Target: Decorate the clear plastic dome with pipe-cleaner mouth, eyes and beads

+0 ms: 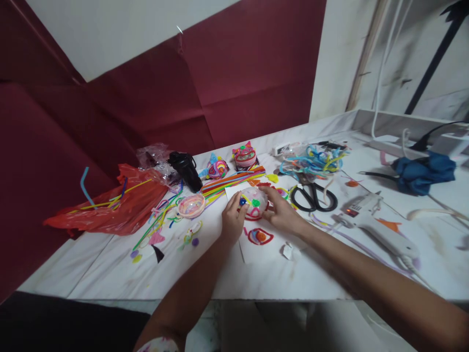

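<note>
Between my two hands is a rounded, whitish translucent craft piece (252, 195) with blue, green, yellow and pink decorations on it. My left hand (233, 217) grips its left side, fingers curled round the edge. On the right side, the fingers of my right hand (279, 210) press against it from above and beside. Its underside is hidden. It is over a white paper sheet (249, 252), on which an eye-shaped piece (261, 236) with a red outline and orange middle lies just below my hands. A small torn scrap of white paper (287, 252) is to the right.
Black-handled scissors (314, 198) and a glue gun (384, 234) lie to the right. Behind are pipe cleaners (234, 181), a decorated ball (244, 156) and a black bottle (185, 170). At left are a pink bowl-shaped piece (191, 206) and a red plastic bag (113, 205).
</note>
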`<state>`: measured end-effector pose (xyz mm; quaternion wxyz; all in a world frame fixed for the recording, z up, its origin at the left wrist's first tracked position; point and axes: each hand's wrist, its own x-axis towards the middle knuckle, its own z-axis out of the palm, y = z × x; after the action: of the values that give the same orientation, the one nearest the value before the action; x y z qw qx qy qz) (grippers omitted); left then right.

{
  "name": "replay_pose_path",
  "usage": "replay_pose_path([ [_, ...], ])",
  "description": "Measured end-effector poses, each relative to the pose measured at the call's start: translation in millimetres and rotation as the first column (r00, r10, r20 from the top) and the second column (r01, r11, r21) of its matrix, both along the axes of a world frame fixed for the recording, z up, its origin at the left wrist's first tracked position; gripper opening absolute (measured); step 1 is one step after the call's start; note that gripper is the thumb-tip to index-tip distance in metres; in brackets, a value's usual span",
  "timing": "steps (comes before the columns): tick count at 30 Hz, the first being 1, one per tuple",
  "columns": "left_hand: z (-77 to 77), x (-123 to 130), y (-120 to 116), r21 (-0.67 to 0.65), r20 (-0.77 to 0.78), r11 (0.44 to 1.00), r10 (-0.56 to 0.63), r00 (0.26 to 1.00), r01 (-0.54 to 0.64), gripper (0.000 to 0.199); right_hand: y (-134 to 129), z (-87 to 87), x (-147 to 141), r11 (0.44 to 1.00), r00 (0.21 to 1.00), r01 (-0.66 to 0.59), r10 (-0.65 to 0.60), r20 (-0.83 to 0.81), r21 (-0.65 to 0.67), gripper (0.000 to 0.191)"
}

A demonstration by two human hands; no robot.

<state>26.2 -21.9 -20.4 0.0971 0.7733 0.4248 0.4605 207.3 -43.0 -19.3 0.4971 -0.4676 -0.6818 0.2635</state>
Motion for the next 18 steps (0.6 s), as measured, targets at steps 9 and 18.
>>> replay_pose_path([
  [9, -0.9, -4, 6, -0.059, -0.002, 0.998, 0.007, 1.0, -0.007, 0.045, 8, -4.9, 3, 0.998, 0.999, -0.05, 0.051, -0.008, 0.033, 0.065],
  [18, -3.9, -4, 6, -0.03, -0.007, 0.999, -0.033, 0.999, 0.032, 0.048, 9, -11.2, 5, 0.999, 1.0, -0.024, 0.024, 0.007, 0.036, 0.065],
])
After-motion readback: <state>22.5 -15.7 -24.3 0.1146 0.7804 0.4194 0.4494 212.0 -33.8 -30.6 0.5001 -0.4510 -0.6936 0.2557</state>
